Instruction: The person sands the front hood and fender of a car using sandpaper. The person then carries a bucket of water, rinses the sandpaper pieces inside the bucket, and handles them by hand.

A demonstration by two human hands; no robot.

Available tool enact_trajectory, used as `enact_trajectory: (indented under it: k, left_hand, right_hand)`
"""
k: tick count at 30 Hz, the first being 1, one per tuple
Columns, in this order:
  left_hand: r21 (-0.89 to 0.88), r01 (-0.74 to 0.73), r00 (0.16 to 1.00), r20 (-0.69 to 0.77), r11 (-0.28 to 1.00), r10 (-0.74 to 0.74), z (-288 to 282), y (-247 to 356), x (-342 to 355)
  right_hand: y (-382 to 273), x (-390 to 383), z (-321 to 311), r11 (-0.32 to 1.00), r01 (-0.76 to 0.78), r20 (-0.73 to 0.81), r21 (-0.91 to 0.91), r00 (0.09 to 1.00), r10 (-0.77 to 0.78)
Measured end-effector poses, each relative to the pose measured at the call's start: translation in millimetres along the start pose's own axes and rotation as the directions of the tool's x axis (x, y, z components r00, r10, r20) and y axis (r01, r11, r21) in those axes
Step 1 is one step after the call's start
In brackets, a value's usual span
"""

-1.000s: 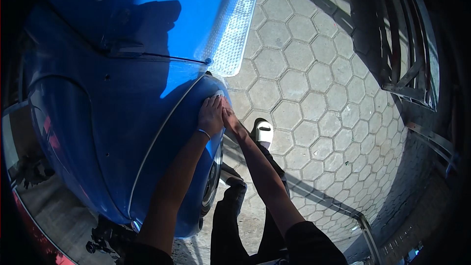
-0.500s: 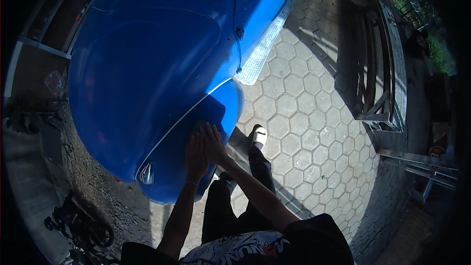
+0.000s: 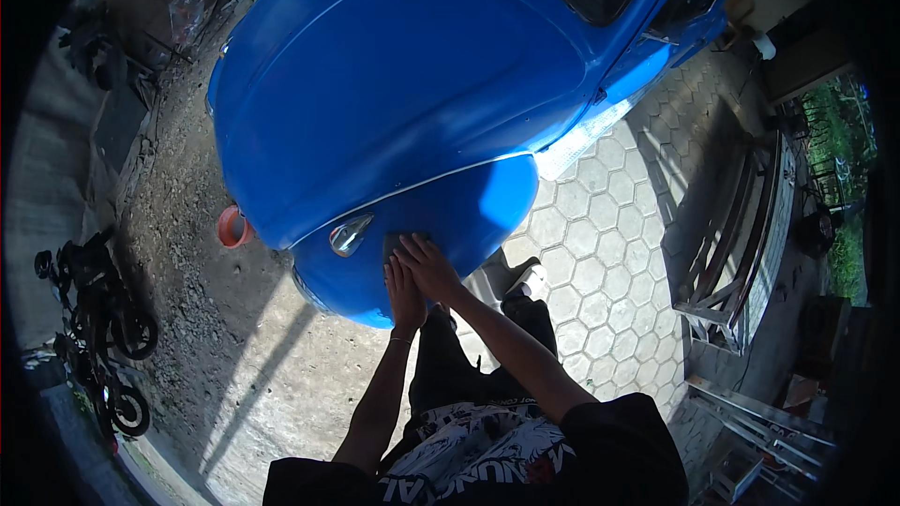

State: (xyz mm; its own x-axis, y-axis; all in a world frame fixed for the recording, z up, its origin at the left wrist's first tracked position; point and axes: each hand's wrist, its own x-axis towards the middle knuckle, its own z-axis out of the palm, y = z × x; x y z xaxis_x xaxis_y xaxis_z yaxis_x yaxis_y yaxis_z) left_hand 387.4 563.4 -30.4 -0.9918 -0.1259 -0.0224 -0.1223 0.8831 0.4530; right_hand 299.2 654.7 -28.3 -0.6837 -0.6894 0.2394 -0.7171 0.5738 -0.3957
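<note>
1. At the far left, dark motorcycles (image 3: 122, 342) are standing on the bare ground.
2. Right of them, a small reddish-orange round pot (image 3: 232, 227) is sitting just beyond the blue car body (image 3: 412, 84).
3. Further right, a shiny chrome teardrop-shaped lamp housing (image 3: 347, 237) is rising from the smooth, curved blue-painted metal fender (image 3: 473, 215).
4. Just right of the housing, a dark grey flat block (image 3: 395, 242) is lying on the fender, partly hidden under fingers. It is probably light and fairly firm, though its material is unclear; on such sleek paint it is likely to be slippery, so the best hold is flat across its back, fingertips near the edges.
5. The left hand (image 3: 404, 291) is lying flat at the block's near edge, fingers straight and together.
6. The right hand (image 3: 430, 269) is resting beside it, touching it, fingers extended over the block; neither grip appears to be pinching.
7. Farther right, a white shoe (image 3: 532, 280) is standing on pale hexagonal paving (image 3: 600, 234).
</note>
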Motion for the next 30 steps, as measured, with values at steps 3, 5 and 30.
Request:
enact_trajectory:
  k: [3,5,30]
  left_hand:
    - [-0.121,0.177,0.983,-0.033,0.977,-0.182,10.6,20.9,12.4]
    - [0.01,0.102,0.995,0.021,0.995,-0.102,19.8,32.9,25.9]
    - [0.264,0.338,0.939,-0.154,0.903,-0.306,160.6,187.8,37.7]
  right_hand:
    - [20.9,-5.5,-10.8,0.999,-0.007,0.026,0.035,1.0,0.006]
    - [44.0,-15.0,-20.0,0.998,-0.021,0.033,0.051,0.999,0.02]
    - [260.6,-75.7,-29.9,0.822,0.389,-0.033,0.415,0.91,-0.414]
